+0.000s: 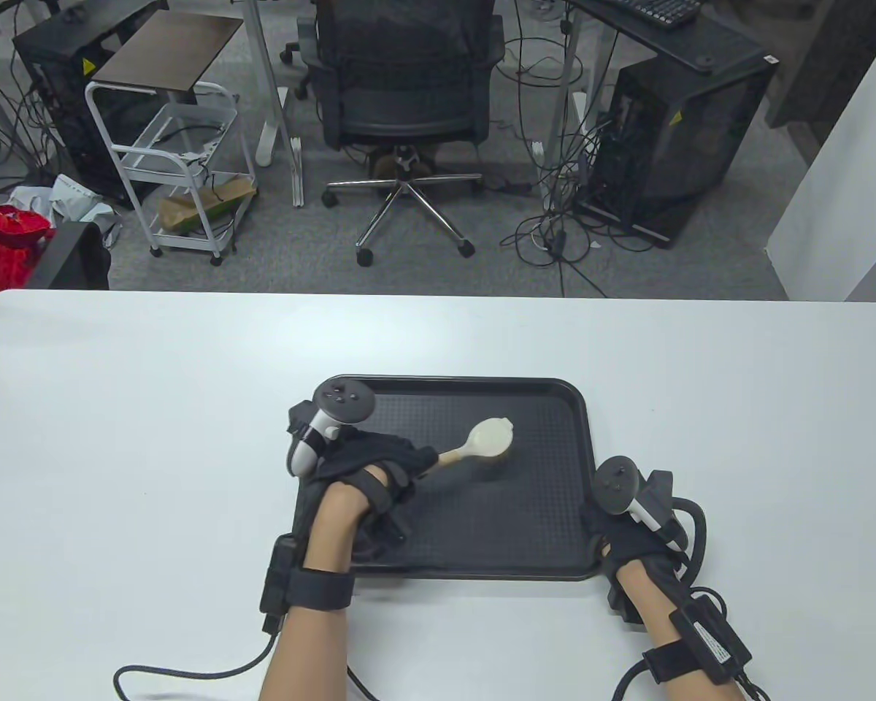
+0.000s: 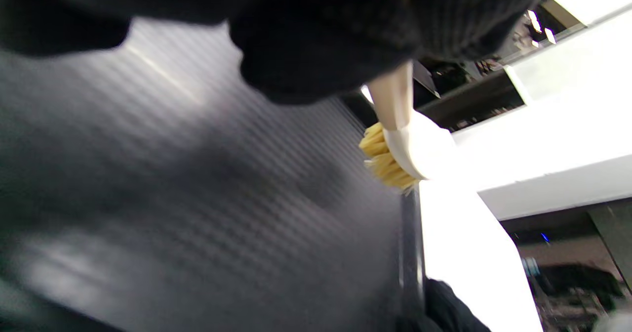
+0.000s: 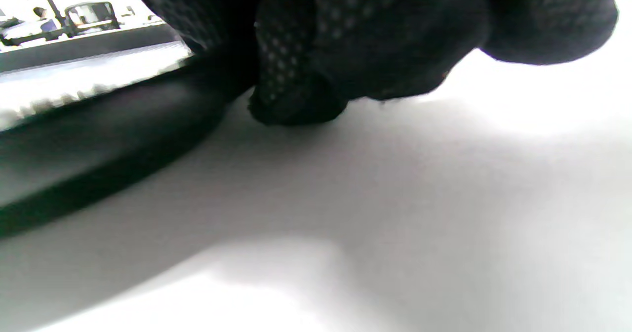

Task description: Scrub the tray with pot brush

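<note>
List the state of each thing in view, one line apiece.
Pot brush: bristles down on the tray floor, handle gripped by the left hand.
Tray: flat on the table.
Left hand: holds the brush handle.
Right hand: grips the tray's right near corner.

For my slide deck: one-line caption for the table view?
Left hand grips the pot brush on the black tray; right hand at the tray's near right corner.

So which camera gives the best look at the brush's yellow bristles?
The left wrist view: it looks along the tray from low down, so the pot brush shows its yellow bristles from the side. The table view shows only the brush's pale back, bristles hidden underneath. The right wrist view shows no brush.
</note>
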{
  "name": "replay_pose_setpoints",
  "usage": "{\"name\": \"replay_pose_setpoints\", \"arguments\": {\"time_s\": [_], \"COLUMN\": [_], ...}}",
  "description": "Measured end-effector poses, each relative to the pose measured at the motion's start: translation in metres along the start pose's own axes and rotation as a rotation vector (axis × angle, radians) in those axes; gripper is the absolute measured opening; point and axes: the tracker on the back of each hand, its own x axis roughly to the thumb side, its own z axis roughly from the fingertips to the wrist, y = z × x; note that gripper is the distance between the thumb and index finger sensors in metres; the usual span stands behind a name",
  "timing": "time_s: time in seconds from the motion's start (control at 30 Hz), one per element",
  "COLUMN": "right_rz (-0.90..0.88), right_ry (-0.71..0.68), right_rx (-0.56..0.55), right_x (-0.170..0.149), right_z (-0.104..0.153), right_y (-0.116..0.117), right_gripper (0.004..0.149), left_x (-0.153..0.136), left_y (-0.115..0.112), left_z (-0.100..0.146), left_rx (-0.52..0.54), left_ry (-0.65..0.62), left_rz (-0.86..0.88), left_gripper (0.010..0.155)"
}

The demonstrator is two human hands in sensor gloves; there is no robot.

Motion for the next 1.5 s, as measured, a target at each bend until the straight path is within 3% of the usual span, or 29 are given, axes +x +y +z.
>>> {"name": "replay_pose_setpoints", "arguments": {"time_s": [0.23, 0.63, 0.77, 1.1, 1.5], "right_rz": [0.004, 0.002, 0.003, 0.004, 0.001], "right_ry": [0.000, 0.001, 0.000, 0.000, 0.000], "right_rx": [-0.003, -0.001, 0.000, -0.003, -0.001], "right_x": [0.000, 0.000, 0.000, 0.000, 0.000], "right_z": [0.000, 0.000, 0.000, 0.000, 0.000], "right_y": [0.000, 0.000, 0.000, 0.000, 0.000], "right_gripper": [0.060, 0.060, 0.060, 0.060, 0.060], "left_x": [0.031, 0.047, 0.045, 0.029, -0.012], "left_y": [-0.052, -0.096, -0.092, -0.070, -0.011], "left_z": [-0.017, -0.028, -0.027, -0.015, 0.004], "left_rx": [0.125, 0.032, 0.071, 0.023, 0.014], "left_ry": [-0.021, -0.047, -0.014, 0.089, 0.239], "left_rz": [-0.144, -0.168, -0.197, -0.235, -0.235], "left_gripper": [0.060, 0.061, 0.061, 0.061, 0.062]}}
